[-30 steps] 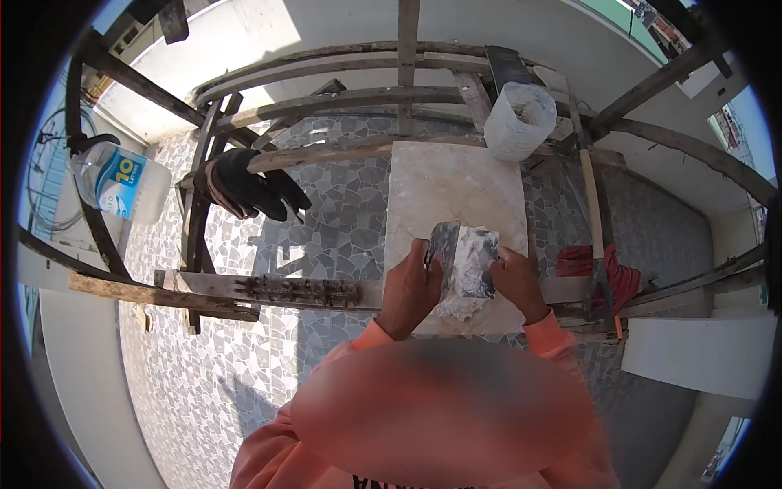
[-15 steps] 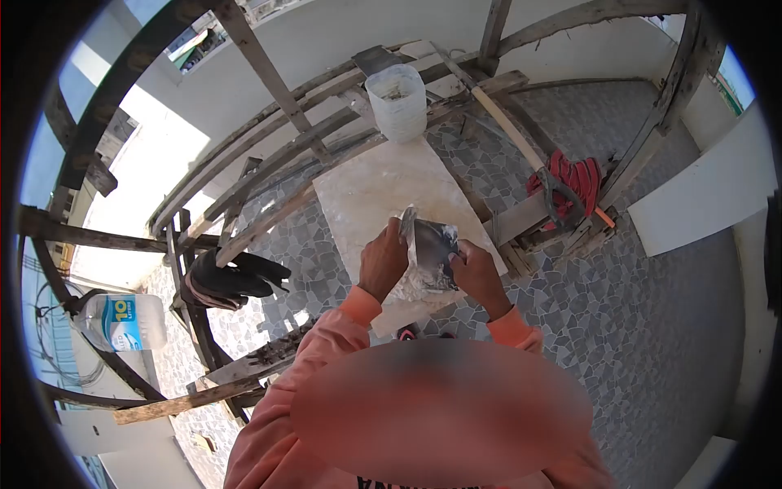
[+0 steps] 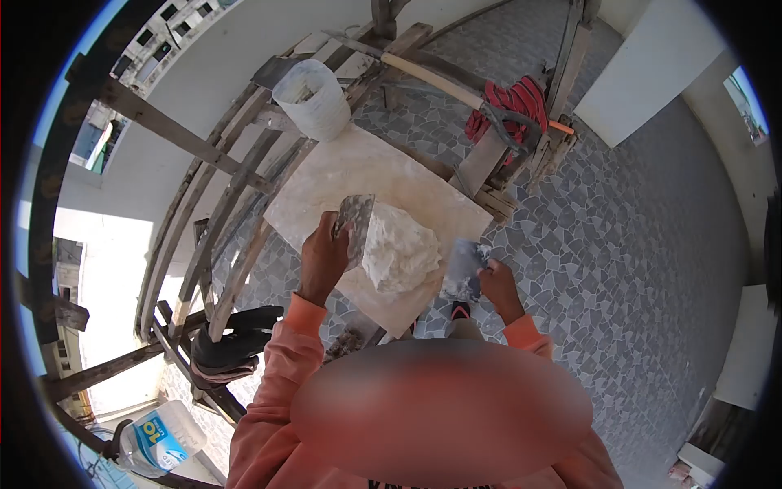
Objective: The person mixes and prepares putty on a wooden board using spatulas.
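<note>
A heap of white putty (image 3: pixel 399 251) lies on the pale square board (image 3: pixel 326 175). On its left side, my left hand (image 3: pixel 324 248) grips a putty knife (image 3: pixel 356 228), whose wide metal blade touches the heap's edge. My right hand (image 3: pixel 498 285) is closed on a second putty knife (image 3: pixel 464 267), held just off the board's right edge above the tiled floor. White smears show on that blade. The handles are mostly hidden by my fingers.
A white plastic bucket (image 3: pixel 314 102) stands at the board's far corner. Beyond the board lie a long wooden-handled tool (image 3: pixel 432 79) and a red striped cloth (image 3: pixel 515 110). Wooden beams (image 3: pixel 204 236) run along the left, with a dark garment (image 3: pixel 232 346) and a water jug (image 3: pixel 161 438).
The two putty knives, close together before, are now apart on either side of the putty heap. My right hand has moved right and down. The view has turned, shifting the board left.
</note>
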The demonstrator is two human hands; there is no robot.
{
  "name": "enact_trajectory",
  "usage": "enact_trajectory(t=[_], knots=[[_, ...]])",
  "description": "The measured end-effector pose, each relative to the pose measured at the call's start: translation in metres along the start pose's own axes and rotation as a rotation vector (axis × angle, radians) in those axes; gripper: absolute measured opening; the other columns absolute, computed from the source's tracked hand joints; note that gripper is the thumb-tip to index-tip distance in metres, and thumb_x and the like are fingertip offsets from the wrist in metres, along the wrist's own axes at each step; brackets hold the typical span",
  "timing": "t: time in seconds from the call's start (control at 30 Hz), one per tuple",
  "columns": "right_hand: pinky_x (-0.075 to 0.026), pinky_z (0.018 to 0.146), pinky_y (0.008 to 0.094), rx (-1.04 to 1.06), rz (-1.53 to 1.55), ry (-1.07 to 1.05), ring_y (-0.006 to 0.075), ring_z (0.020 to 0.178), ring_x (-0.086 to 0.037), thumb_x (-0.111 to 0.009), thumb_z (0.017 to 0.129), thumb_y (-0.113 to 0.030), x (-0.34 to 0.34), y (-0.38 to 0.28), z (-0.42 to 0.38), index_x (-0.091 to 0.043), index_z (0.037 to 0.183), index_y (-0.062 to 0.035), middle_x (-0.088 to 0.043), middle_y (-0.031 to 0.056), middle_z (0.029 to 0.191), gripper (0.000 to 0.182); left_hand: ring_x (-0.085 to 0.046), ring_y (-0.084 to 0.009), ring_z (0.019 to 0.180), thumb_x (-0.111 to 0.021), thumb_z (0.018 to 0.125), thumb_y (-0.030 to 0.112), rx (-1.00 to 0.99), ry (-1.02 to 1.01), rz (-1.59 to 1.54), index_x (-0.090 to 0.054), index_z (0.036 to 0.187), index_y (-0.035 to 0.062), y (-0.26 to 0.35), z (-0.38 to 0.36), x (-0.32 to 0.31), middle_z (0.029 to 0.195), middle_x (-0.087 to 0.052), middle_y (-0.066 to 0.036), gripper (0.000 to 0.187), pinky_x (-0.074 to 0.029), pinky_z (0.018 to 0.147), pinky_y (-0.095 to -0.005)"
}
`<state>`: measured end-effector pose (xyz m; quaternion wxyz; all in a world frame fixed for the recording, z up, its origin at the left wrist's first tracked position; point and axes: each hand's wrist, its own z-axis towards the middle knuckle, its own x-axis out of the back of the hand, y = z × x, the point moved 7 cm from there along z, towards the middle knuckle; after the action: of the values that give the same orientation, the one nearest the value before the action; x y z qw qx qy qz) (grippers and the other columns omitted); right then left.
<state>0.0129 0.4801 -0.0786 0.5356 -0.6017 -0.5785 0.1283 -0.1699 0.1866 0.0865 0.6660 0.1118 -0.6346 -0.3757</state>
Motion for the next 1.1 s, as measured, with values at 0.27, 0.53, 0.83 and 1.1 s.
enact_trajectory(t=[0.27, 0.53, 0.83, 1.1], knots=[[-0.04, 0.049, 0.0321, -0.118, -0.024, 0.123, 0.0118, 0.052, -0.044, -0.059, 0.084, -0.012, -0.047, -0.012, -0.043, -0.044, 0.069, -0.0015, -0.048, 0.0058, 0.058, 0.023, -0.06, -0.0369, 0.059, -0.061, 0.091, 0.015, -0.101, -0.075, -0.167, -0.053, 0.101, 0.0021, -0.019, 0.002, 0.018, 0.066, -0.059, -0.019, 0.018, -0.045, 0.054, -0.0393], [-0.055, 0.064, 0.0286, -0.202, 0.69, -0.046, 0.0135, 0.074, -0.062, -0.057, 0.088, -0.01, -0.123, -0.034, -0.045, -0.06, 0.103, 0.0043, -0.062, 0.0063, 0.089, 0.021, -0.048, -0.0247, 0.051, -0.062, 0.09, 0.014, -0.153, -0.16, -0.296, -0.052, 0.096, 0.0012, -0.024, 0.009, 0.014, 0.06, -0.05, -0.015, 0.017, -0.04, 0.051, -0.0345], [-0.055, 0.059, 0.0339, -0.11, 0.492, 0.095, 0.0225, 0.065, -0.068, -0.054, 0.082, -0.01, -0.131, -0.113, -0.025, -0.06, 0.093, 0.0086, -0.067, 0.0175, 0.08, 0.023, -0.059, -0.0398, 0.063, -0.062, 0.088, 0.014, -0.37, -0.306, -0.269, -0.054, 0.103, 0.0016, 0.002, 0.018, -0.018, 0.068, -0.059, -0.021, 0.021, -0.045, 0.057, -0.0423], [-0.053, 0.062, 0.0399, 0.005, 0.259, 0.087, 0.0331, 0.068, -0.068, -0.055, 0.08, -0.015, -0.125, -0.151, -0.005, -0.059, 0.089, 0.0089, -0.066, 0.0243, 0.075, 0.025, -0.062, -0.0435, 0.074, -0.058, 0.087, 0.016, -0.39, -0.467, -0.143, -0.051, 0.107, 0.004, 0.0, 0.029, -0.071, 0.078, -0.063, -0.024, 0.025, -0.047, 0.064, -0.0511]])
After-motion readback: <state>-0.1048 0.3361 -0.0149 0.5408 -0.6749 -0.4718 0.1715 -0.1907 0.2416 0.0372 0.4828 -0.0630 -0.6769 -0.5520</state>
